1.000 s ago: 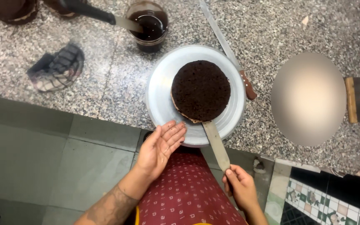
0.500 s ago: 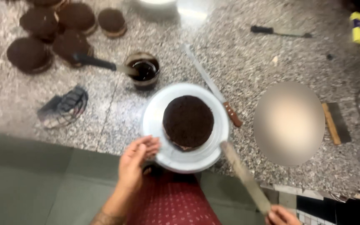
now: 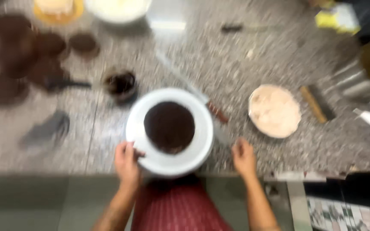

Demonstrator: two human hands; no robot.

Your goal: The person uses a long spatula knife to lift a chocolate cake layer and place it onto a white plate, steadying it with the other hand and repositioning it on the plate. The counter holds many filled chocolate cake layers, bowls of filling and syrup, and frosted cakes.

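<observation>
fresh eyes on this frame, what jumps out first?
The white round plate at the near edge of the speckled stone counter, with a dark round chocolate cake layer on it. The left hand touches the plate's near-left rim, while the right hand rests on the counter just right of it. More dark cake rounds sit far left, and a pale cream-filled bowl stands to the right; the frame is blurred.

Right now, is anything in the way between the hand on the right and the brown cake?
Nothing visible blocks it. The right hand rests on the counter beside the white plate, and only the plate's bare rim lies between it and the dark cake. The picture is blurry.
</observation>
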